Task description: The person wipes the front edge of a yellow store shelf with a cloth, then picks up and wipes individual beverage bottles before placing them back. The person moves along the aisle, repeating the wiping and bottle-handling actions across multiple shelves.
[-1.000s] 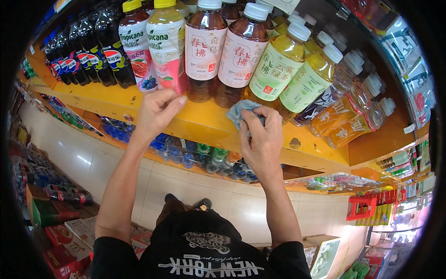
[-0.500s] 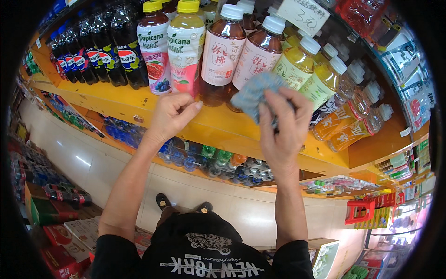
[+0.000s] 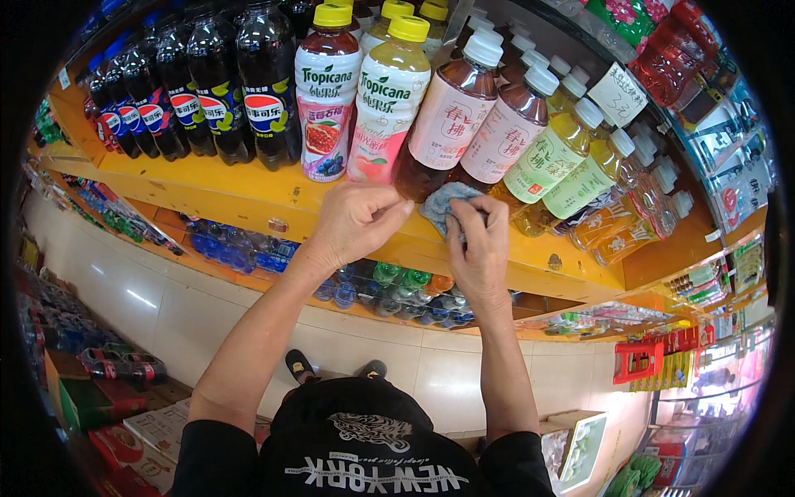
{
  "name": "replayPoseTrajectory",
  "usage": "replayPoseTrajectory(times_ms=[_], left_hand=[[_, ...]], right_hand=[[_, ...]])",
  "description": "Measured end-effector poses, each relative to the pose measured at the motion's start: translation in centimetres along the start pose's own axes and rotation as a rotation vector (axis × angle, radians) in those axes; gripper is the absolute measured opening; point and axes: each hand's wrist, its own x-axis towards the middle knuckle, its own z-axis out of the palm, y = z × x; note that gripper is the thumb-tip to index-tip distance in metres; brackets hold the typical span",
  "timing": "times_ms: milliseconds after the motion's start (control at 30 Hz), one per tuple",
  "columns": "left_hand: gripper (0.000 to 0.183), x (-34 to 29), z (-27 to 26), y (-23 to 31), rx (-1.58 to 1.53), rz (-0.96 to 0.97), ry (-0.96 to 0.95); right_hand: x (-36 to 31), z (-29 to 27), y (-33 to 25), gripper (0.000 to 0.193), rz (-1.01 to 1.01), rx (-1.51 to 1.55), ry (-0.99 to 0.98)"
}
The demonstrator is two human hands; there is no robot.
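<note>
My right hand [image 3: 483, 248] grips a crumpled grey-blue cloth [image 3: 443, 203], which lies against the yellow shelf [image 3: 546, 257] at its front edge, by the bases of the pink-labelled tea bottles. Beside it, my left hand [image 3: 358, 219] is curled closed over the shelf edge, thumb towards the cloth; nothing shows in its fingers. Just behind the left hand stand a red juice bottle [image 3: 325, 108] and a peach juice bottle [image 3: 385, 116], both yellow-capped. A brown tea bottle [image 3: 447, 124] with a white cap rises behind the cloth, with a second tea bottle [image 3: 513, 124] to its right.
Dark cola bottles [image 3: 269, 91] line the shelf's left part. Green-labelled bottles [image 3: 551, 157] and orange drinks [image 3: 621, 232] stand to the right. A handwritten price card [image 3: 617, 95] hangs behind. Lower shelves hold more bottles [image 3: 397, 282]. Cartons [image 3: 157, 431] and a red stool [image 3: 638, 362] are on the floor.
The cloth and right hand have come down and left from in front of the bottles to the shelf edge. The left hand is nearer the cloth. The view has shifted.
</note>
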Motion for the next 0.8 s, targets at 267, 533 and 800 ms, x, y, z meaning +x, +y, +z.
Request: replayPoseTrajectory(times_ms=[267,533,800], left_hand=[[0.028,0.1,-0.5,-0.2,0.05,0.032,-0.026],[0.025,0.2,-0.7,-0.3,0.042,0.073,-0.032],[0.021,0.0,-0.4,-0.7,-0.022,0.129,-0.033]], right_hand=[[4.1,-1.4,-4.0,0.029,-0.072,-0.016,0.21],[7.7,1.0,-4.6,0.035,-0.107,-0.08,0.295],[2.0,3.6,-4.4,0.029,0.086,-0.009,0.071]])
